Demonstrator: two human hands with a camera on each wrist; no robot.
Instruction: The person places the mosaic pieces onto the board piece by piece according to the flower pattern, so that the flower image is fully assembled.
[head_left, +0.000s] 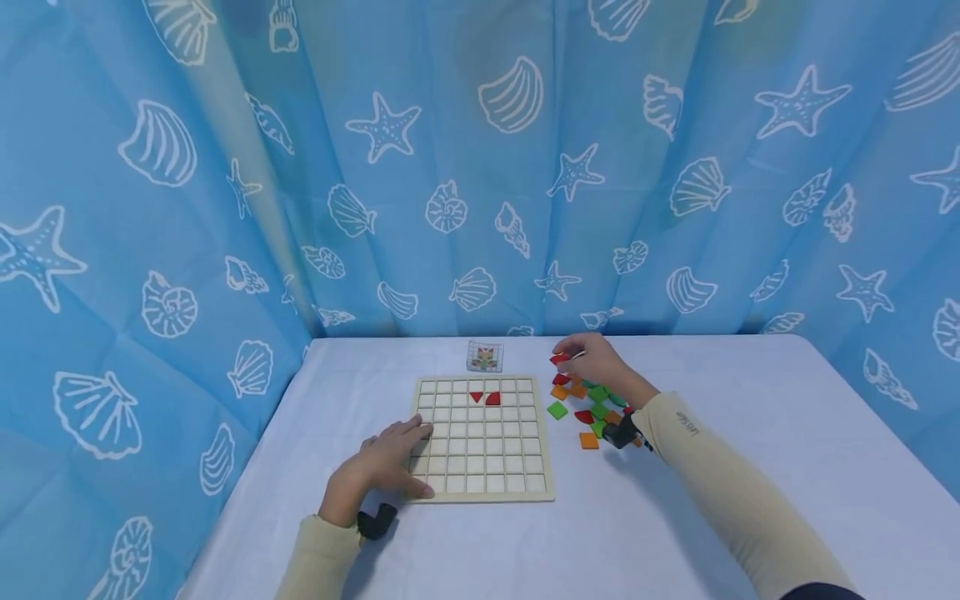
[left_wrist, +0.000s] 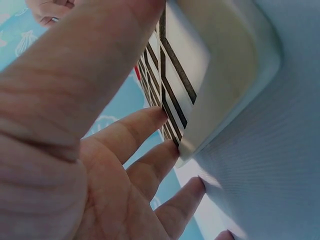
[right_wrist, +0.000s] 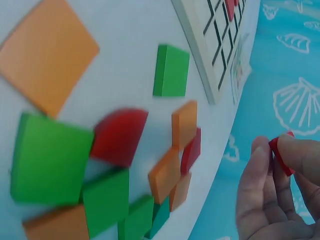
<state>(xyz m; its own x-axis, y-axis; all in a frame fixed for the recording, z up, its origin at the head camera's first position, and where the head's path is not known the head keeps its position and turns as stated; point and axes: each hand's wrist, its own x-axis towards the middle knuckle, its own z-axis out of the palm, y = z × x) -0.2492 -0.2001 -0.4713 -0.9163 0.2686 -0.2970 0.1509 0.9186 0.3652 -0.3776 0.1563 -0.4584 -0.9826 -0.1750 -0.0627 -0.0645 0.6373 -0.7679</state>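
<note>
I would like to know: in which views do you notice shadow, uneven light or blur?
Head view: a soft shadow beside the right sleeve on the white tablecloth; left wrist view: mostly dim cloth, with a paler streak near one corner of the board; right wrist view: the large green tile looks soft-edged.

At the head view's centre, we cannot make out the fine detail on the card. The left hand hides part of the left edge of the board; the right hand hides some of the tile pile. In the right wrist view, we see the red piece partly covered, and an orange tile cut off at lower left.
</note>
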